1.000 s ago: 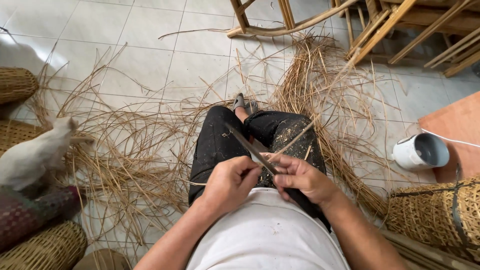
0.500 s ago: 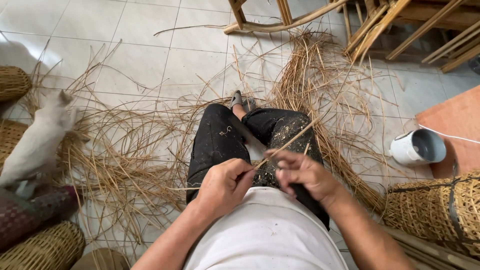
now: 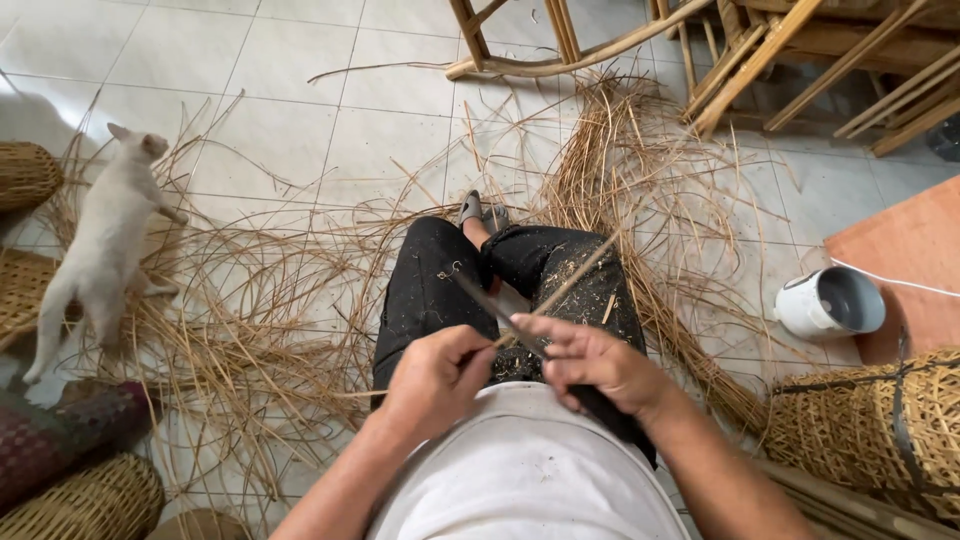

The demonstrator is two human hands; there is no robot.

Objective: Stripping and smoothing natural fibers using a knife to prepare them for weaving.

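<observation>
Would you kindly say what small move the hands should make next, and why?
Probably draw the thin tan rattan strip further along the dark knife blade: the left hand and right hand pinch both together, and loose shavings already dot the black trousers.

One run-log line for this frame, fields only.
left hand: grips rattan strip | right hand: holds knife against strip | setting: seated, tiled floor | nearby: white cat

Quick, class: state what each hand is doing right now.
Left hand: closed on a thin rattan strip.
Right hand: closed on a knife laid against the strip.
</observation>
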